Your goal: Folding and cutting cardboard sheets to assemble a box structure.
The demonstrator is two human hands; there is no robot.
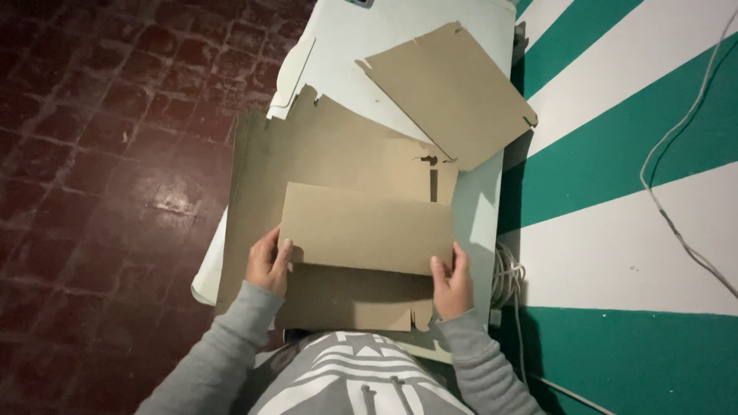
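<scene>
In the lower middle of the frame, both hands grip a flat rectangular cardboard panel (367, 228), one at each short end. The left hand (268, 263) is curled around the panel's lower left corner, thumb lying on the upper face and fingers tucked under the edge. The right hand (453, 280) is closed on the lower right corner in the same way, thumb on top, fingers behind. The panel lies nearly level, its long side running across the frame, just above a larger die-cut cardboard sheet (307, 154) that spreads beneath it toward the upper left and shows notches and a slot near its right edge.

Another loose cardboard piece (450, 92) lies tilted in the upper middle of the frame, its right corner overhanging the edge of the white desk (346, 38) that carries all the cardboard. The desk runs from the top centre down toward the person, whose grey sleeves (223, 353) and patterned grey sweatshirt fill the bottom centre.

To the left is a dark red tiled floor (100, 154). To the right is a wall painted in green and white stripes (615, 154), with a thin pale cable (676, 223) trailing across it and a coil of cable (507, 280) bunched beside the desk, just right of the right hand.
</scene>
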